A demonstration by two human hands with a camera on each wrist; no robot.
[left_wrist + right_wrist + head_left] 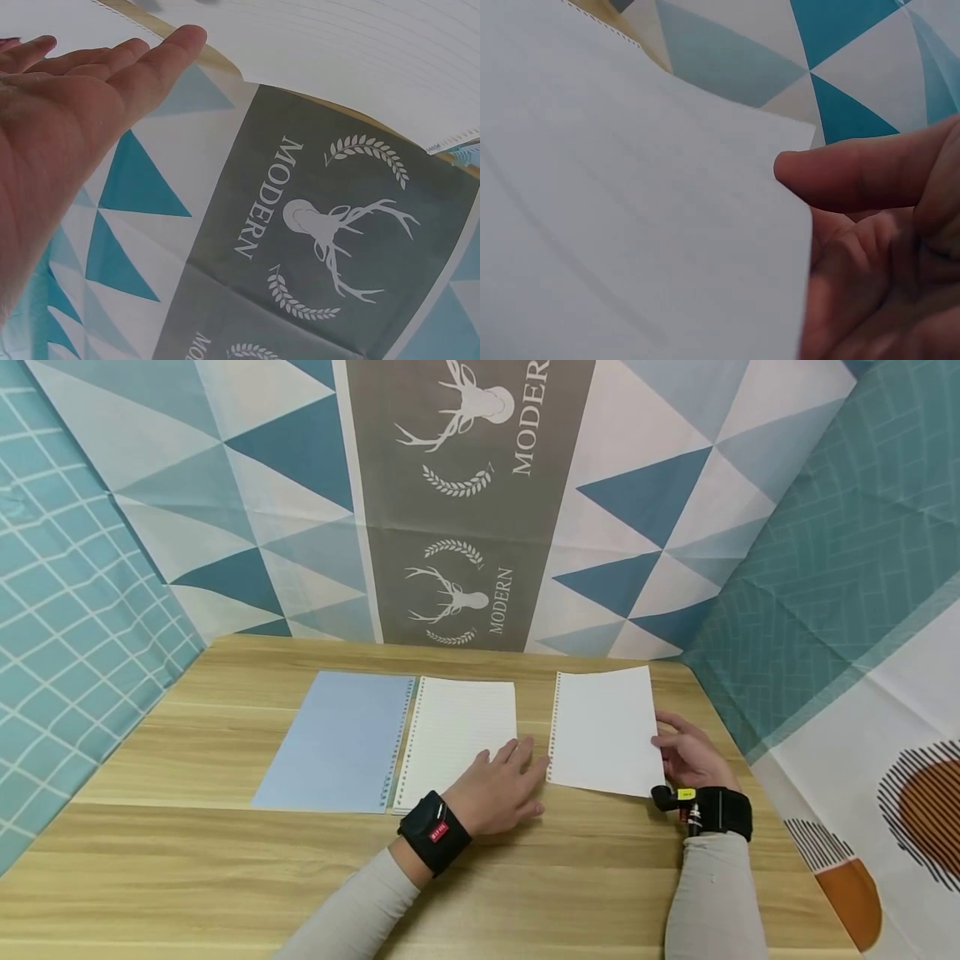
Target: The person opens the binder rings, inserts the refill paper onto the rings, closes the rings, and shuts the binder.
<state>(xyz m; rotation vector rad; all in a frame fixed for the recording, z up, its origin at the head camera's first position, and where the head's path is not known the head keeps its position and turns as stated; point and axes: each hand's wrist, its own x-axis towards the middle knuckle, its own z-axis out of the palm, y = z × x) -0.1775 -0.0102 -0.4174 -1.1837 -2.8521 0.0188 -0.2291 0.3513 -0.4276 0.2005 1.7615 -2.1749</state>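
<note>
A loose white sheet of paper [603,727] with punched holes down its left side lies at the right of the table. My right hand [692,760] pinches its right edge. The right wrist view shows a digit on top of the sheet [645,210] and other fingers partly hidden behind it. My left hand [498,789] is spread, fingers straight, at the lower right corner of a stack of lined loose-leaf paper [457,718]. In the left wrist view, the left hand [82,97] holds nothing.
A pale blue notebook cover [337,739] lies left of the lined stack, with a ring binding strip [397,747] along its right side. Patterned cloth [465,527] hangs behind the wooden table [187,868] and at both sides.
</note>
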